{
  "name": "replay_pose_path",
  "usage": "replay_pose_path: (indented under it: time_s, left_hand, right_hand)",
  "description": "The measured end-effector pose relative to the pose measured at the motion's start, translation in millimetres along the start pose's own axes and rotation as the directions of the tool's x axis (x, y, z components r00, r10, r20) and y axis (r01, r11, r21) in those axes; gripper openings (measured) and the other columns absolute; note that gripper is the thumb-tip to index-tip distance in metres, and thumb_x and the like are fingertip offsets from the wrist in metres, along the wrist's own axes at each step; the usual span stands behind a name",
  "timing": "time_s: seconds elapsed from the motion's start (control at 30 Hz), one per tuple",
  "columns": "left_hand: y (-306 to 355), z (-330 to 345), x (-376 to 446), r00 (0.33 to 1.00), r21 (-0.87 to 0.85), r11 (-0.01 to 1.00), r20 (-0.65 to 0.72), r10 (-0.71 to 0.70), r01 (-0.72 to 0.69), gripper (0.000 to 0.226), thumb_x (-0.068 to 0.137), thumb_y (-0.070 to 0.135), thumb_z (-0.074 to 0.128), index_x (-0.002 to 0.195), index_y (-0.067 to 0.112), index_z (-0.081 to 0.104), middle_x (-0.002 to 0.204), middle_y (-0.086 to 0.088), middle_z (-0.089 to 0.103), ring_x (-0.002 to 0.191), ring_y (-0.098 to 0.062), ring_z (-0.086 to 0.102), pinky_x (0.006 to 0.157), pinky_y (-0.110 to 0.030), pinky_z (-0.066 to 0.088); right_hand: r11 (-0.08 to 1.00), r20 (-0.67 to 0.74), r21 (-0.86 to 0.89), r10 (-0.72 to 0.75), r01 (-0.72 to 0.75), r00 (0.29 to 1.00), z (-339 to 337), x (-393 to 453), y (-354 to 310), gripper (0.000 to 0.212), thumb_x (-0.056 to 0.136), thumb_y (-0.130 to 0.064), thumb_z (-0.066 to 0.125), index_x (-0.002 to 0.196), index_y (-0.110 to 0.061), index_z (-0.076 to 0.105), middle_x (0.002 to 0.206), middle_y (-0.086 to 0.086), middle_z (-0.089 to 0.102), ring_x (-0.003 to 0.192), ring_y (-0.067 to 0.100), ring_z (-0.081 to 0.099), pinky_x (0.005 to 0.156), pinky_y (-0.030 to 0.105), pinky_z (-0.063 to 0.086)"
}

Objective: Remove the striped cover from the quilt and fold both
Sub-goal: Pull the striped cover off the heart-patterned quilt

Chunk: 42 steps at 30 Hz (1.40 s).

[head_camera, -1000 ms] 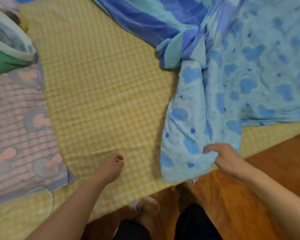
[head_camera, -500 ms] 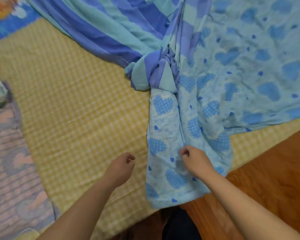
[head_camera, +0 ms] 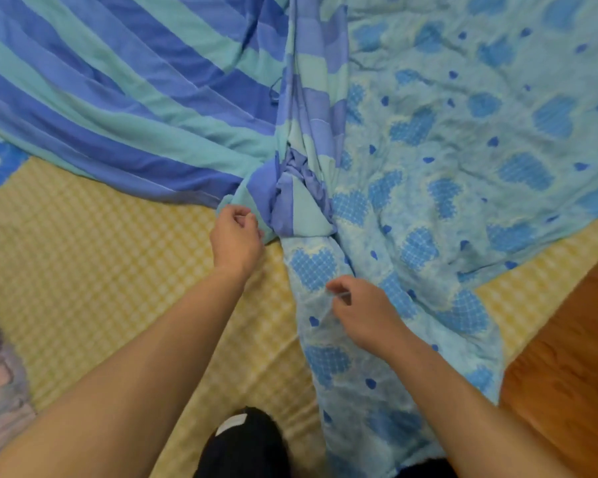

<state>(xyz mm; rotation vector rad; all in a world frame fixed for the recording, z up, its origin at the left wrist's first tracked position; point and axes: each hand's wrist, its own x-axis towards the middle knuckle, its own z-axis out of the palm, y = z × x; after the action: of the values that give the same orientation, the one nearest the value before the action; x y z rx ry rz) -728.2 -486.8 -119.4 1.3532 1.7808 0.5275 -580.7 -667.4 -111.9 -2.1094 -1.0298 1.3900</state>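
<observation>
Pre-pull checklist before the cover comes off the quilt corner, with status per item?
1. Left hand has the striped cover: ok, its fingers are curled at the cover's edge beside the bunched knot.
2. Right hand has the quilt: ok, it pinches the heart-print fabric below the knot.
3. Cover free of the quilt: not ok, the stripes are still bunched around the quilt's corner.
4. A tie or fastening inside the bunch: cannot tell, the folds hide it.
5. Room to pull: ok, bare yellow checked sheet lies to the left.
</observation>
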Motion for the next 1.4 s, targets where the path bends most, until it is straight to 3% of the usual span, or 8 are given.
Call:
replay_pose_path:
  time_s: [0.2, 0.33, 0.43, 0.73, 0.93, 1.07, 1.2, 1.4]
  left_hand:
    - [17, 38, 80, 0.973, 0.312, 0.929, 0.180, 0.145, -0.197, 0.075, 0.084, 0.056, 0.067, 0.135, 0.005, 0.048, 0.135, -0.020, 0.054, 0.127, -0.036, 0.050, 0.106, -0.046, 0.042]
    - [7, 41, 102, 0.966, 0.400, 0.884, 0.189, 0.177, -0.240, 0.044, 0.093, 0.039, 0.058, 0.125, 0.009, 0.057, 0.127, -0.022, 0.058, 0.120, -0.040, 0.054, 0.096, -0.044, 0.042]
    - [7, 31, 113, 0.960, 0.474, 0.836, 0.188, 0.210, -0.276, 0.026, 0.090, 0.021, 0.053, 0.112, 0.009, 0.062, 0.120, -0.019, 0.063, 0.111, -0.042, 0.059, 0.088, -0.043, 0.046]
    - [22, -69, 64, 0.908, 0.275, 0.867, 0.165, 0.384, -0.416, 0.011, 0.085, 0.026, 0.052, 0.092, 0.017, 0.051, 0.102, -0.009, 0.058, 0.098, -0.035, 0.055, 0.079, -0.044, 0.045]
    - [-15, -234, 210, 0.975, 0.657, 0.748, -0.093, 0.204, -0.094, 0.022, 0.094, 0.028, 0.050, 0.106, 0.011, 0.057, 0.115, -0.024, 0.062, 0.106, -0.045, 0.060, 0.081, -0.047, 0.046]
    - [-29, -256, 273, 0.953, 0.580, 0.785, -0.300, -0.045, 0.219, 0.040, 0.101, 0.017, 0.045, 0.138, 0.002, 0.049, 0.141, -0.023, 0.050, 0.132, -0.039, 0.046, 0.108, -0.042, 0.037]
    - [-26, -174, 202, 0.968, 0.357, 0.911, -0.062, 0.244, -0.206, 0.042, 0.093, 0.043, 0.056, 0.118, 0.011, 0.055, 0.117, -0.016, 0.058, 0.110, -0.033, 0.057, 0.096, -0.043, 0.046]
    - [-38, -87, 121, 0.806, 0.525, 0.612, 0.416, 0.421, -0.591, 0.054, 0.093, 0.057, 0.054, 0.125, 0.013, 0.046, 0.121, -0.015, 0.050, 0.106, -0.040, 0.056, 0.083, -0.049, 0.051]
  right_hand:
    - [0.998, -0.264, -0.062, -0.038, 0.023, 0.964, 52, 48, -28, 0.055, 0.086, -0.020, 0.063, 0.140, -0.020, 0.050, 0.145, 0.003, 0.044, 0.135, 0.022, 0.041, 0.114, 0.035, 0.031]
    - [0.939, -0.311, -0.314, 0.034, -0.136, 0.950, 101, 100, -59, 0.086, 0.079, -0.044, 0.068, 0.149, -0.023, 0.025, 0.149, 0.013, 0.029, 0.138, 0.032, 0.029, 0.111, 0.043, 0.031]
    - [0.847, -0.452, -0.454, 0.047, -0.275, 0.891, 111, 114, -72, 0.061, 0.086, -0.026, 0.061, 0.139, -0.020, 0.032, 0.135, 0.015, 0.039, 0.124, 0.036, 0.042, 0.097, 0.044, 0.042]
    - [0.991, -0.742, -0.113, -0.128, 0.065, 0.658, 8, 15, -141, 0.068, 0.053, -0.015, 0.049, 0.117, -0.031, 0.067, 0.102, -0.008, 0.073, 0.094, 0.011, 0.063, 0.079, 0.016, 0.042]
    - [0.986, -0.724, -0.164, -0.092, -0.041, 0.683, -48, -1, -158, 0.064, 0.053, -0.008, 0.046, 0.107, -0.027, 0.074, 0.103, -0.003, 0.074, 0.103, 0.019, 0.066, 0.095, 0.024, 0.045]
    - [0.950, -0.496, -0.239, 0.057, -0.200, 0.866, -30, 1, -133, 0.058, 0.061, 0.012, 0.056, 0.086, -0.039, 0.067, 0.100, 0.008, 0.076, 0.101, 0.029, 0.068, 0.085, 0.036, 0.048]
    - [0.955, -0.237, -0.218, 0.151, -0.204, 0.960, 3, 14, -121, 0.051, 0.067, 0.008, 0.058, 0.078, -0.041, 0.066, 0.094, 0.000, 0.076, 0.093, 0.017, 0.064, 0.078, 0.029, 0.045]
    - [0.987, -0.003, 0.061, 0.149, -0.149, 0.989, 8, 15, -120, 0.055, 0.041, -0.006, 0.052, 0.083, -0.030, 0.078, 0.078, 0.001, 0.075, 0.074, 0.005, 0.068, 0.064, 0.018, 0.051]
